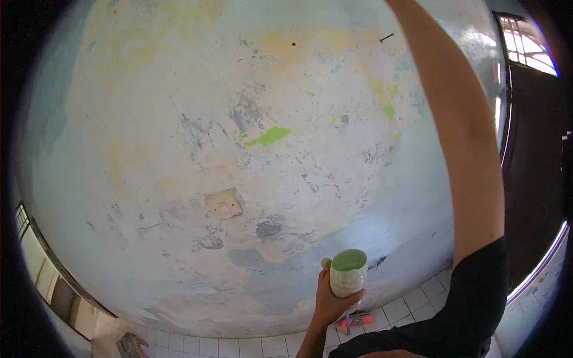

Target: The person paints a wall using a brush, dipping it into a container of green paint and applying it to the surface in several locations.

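Note:
My left hand (pixel 335 303) is closed around a whitish cylindrical cup (pixel 348 283) in front of the lower wall. Pale green shows inside the cup's open top. A small round tan knob (pixel 325 263) sticks up beside the cup at my fingers; what it belongs to is hidden. My right arm (pixel 462 125), in a black sleeve (pixel 477 292), reaches up along the right side and leaves the picture at the top, so the right hand is not visible. Before me stands a wall (pixel 179 89) with patchy white, yellow and blue-green paint, grey scuffs and a bright green spot (pixel 271 136).
A cream switch plate (pixel 224 204) sits on the wall, and a nail (pixel 387 37) juts out higher up. Below are white floor tiles (pixel 228 346), a red object (pixel 358 320) and a worn brown object (pixel 131 346). A dark door (pixel 534 149) is at the right.

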A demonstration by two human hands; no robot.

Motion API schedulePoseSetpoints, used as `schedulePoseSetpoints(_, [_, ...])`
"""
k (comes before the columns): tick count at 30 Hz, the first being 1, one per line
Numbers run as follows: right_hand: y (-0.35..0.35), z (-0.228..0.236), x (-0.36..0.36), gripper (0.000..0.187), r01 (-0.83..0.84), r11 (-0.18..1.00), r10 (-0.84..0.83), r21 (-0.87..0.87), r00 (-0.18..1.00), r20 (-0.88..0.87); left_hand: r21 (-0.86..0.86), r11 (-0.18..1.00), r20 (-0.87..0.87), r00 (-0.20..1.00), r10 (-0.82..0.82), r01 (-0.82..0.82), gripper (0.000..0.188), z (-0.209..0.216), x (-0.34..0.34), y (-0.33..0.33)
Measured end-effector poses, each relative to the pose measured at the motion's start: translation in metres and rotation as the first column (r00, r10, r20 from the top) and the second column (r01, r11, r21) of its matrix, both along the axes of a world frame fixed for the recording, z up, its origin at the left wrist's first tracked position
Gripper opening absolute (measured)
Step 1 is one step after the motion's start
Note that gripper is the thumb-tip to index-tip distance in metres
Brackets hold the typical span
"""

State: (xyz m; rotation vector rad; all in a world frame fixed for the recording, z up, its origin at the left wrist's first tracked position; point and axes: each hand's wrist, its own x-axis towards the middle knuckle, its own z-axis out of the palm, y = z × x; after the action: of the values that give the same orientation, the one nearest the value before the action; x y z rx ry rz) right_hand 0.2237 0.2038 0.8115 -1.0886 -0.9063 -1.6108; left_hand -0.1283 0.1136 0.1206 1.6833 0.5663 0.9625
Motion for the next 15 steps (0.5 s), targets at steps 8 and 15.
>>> schedulePoseSetpoints(8, [0.069, -0.048, -0.327, 0.048, -0.443, 0.813, 0.538, -0.378, 0.821, 0.194, -0.088, 0.989, 0.059, 0.990, 0.125, -0.120, 0.084, 0.009, -0.021, -0.013])
schedulePoseSetpoints(15, [0.100, 0.019, -0.195, 0.039, -0.392, 0.920, 0.387, 0.014, 0.912, 0.138, -0.059, 0.985, 0.080, 0.983, 0.166, -0.161, 0.082, 0.003, -0.031, -0.016])
